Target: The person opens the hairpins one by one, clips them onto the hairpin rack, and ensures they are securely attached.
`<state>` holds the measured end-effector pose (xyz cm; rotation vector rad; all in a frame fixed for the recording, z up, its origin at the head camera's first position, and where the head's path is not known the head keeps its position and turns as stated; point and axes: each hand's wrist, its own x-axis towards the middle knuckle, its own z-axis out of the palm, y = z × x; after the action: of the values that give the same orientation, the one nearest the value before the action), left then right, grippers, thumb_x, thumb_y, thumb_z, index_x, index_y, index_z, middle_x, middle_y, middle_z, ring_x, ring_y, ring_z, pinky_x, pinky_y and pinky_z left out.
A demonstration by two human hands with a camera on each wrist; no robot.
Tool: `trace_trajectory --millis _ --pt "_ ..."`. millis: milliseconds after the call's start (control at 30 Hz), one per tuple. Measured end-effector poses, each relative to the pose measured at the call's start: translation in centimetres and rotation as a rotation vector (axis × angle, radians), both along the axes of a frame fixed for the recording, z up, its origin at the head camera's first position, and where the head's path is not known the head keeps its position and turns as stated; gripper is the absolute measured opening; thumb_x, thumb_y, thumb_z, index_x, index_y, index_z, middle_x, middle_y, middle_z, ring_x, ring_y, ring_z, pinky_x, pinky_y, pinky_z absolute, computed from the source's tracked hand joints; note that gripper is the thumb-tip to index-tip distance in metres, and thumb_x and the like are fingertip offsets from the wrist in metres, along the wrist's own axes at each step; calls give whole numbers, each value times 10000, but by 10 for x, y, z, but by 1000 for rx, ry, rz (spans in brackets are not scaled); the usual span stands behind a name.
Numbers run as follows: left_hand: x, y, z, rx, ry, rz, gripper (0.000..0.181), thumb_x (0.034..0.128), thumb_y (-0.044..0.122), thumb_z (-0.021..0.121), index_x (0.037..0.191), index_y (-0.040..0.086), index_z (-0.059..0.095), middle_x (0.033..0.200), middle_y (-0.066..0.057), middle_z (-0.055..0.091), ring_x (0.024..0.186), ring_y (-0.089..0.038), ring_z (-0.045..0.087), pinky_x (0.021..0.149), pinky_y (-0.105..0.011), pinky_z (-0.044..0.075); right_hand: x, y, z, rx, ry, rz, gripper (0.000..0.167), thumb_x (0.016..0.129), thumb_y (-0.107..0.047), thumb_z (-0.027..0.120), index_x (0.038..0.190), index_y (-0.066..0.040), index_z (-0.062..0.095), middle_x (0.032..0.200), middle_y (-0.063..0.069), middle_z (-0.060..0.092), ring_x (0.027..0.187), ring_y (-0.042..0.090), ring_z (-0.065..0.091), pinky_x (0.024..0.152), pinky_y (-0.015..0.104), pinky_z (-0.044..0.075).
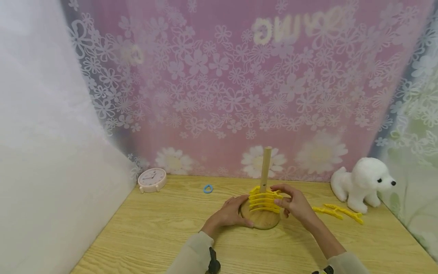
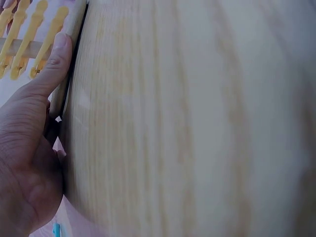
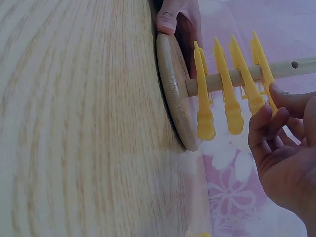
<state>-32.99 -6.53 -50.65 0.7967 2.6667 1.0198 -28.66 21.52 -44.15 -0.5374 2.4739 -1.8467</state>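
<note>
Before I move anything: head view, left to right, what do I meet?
Round pale-pink clock → small blue plastic-looking ring → bare left hand → upright cylindrical wooden post → bare right hand → white plush toy dog.

From behind and above the left hand and right hand, the head view looks forward and down; the wrist views, each close beside its hand, share the yellow pieces.
</note>
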Motion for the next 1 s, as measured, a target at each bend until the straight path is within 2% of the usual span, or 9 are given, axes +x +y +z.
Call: trace_trajectory --millis 100,233,367,433,500,600,767,900,1000 --pt "0 0 -1 -7 -1 -2 1056 813 580 845 1658 268 294 1679 61 335 1584 -354 174 1270 -576 187 1 1 -1 -15 -6 0 508 1009 -75 688 1482 -22 511 1459 292 487 510 262 443 478 354 526" --pt "0 0 -3 -19 2 -14 1045 828 594 825 1659 259 287 1683 49 328 1581 -359 184 1274 -569 175 3 4 -3 -39 3 -7 575 997 -65 700 1519 -28 461 1451 322 469 509 259 423 493 359 541" --pt "-1 0 -2 -18 -3 -24 1041 838 593 818 1662 257 276 1690 46 312 1586 -357 169 1279 -565 153 5 11 -5 -47 16 -27 626 998 -104 712 1550 -57 419 1459 325 459 529 216 454 514 370 561" --pt "-2 0 -1 -13 -3 -26 1040 838 588 821 1661 258 278 1689 48 313 1587 -356 165 1280 -564 149 5 16 -6 -52 29 -28 644 1007 -120 704 1569 -85 391 1460 309 468 556 251 495 513 371 562" --pt "-2 0 0 -10 -5 -27 1039 837 583 825 1661 267 278 1689 57 313 1589 -347 163 1282 -560 145 6 23 -6 -59 46 -23 645 1026 -119 676 1591 -116 363 1461 279 476 570 298 506 504 377 559" --pt "-1 0 -2 -11 1 -31 1037 838 587 822 1661 271 277 1688 57 314 1588 -343 170 1281 -564 149 9 38 -9 -74 69 -15 633 1057 -113 625 1613 -149 327 1434 126 536 558 359 459 482 390 545" --pt "-1 0 -5 -18 9 -23 1048 829 611 818 1661 277 275 1690 56 312 1584 -362 173 1265 -596 178 14 65 -13 -85 66 -41 590 1083 -118 575 1616 -196 334 1316 -163 586 493 317 374 449 394 529" --pt "1 -1 -2 -17 22 -13 1052 823 601 828 1659 258 289 1686 39 324 1579 -376 181 1256 -604 202 18 87 -17 -55 51 -98 565 1090 -144 569 1605 -204 344 1280 -201 589 469 276 377 422 395 503" --pt "1 0 0 -17 19 -11 1053 824 588 834 1660 247 290 1685 44 325 1582 -362 177 1266 -584 192 21 103 -21 15 27 -170 594 1088 -213 586 1611 -146 312 1330 -91 572 458 249 381 422 394 486"
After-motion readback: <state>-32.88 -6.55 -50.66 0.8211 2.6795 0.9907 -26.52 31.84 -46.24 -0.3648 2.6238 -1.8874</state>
